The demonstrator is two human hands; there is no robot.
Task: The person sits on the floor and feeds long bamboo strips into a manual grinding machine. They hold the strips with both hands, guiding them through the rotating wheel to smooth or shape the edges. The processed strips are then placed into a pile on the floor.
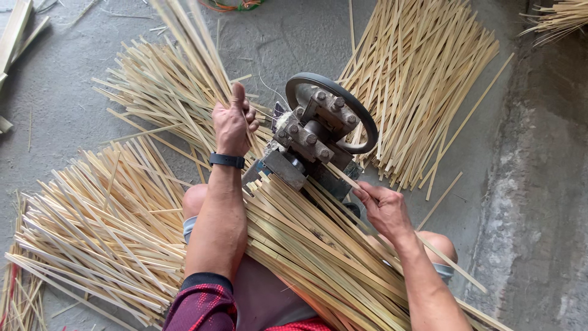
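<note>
Your left hand (233,125) is closed in a fist around a bunch of thin pale bamboo slivers (195,46). The bunch has its long axis running up and slightly left from your fist, fanning out toward the top edge of the view. It is held clear above the floor, over a loose heap of the same thin slivers (153,92).

Your right hand (384,208) pinches one long flat bamboo strip (429,245) between thumb and fingers. The strip's long axis runs diagonally: its far end points up-left into the small grey metal machine with bolted blocks and a dark ring-shaped handwheel (324,125), and its near end trails down-right past your right knee (438,245).

Across your lap lies a thick bundle of flat bamboo strips (318,251), parallel to the pinched strip, ends butting against the machine's near side. This bundle sits directly beneath your right hand.

A black wristband (226,160) is on your left wrist.

Around you: a broad pile of strips at lower left (98,233), another pile at upper right behind the handwheel (422,79), all on grey concrete floor (539,202). The machine stands between your two hands.
</note>
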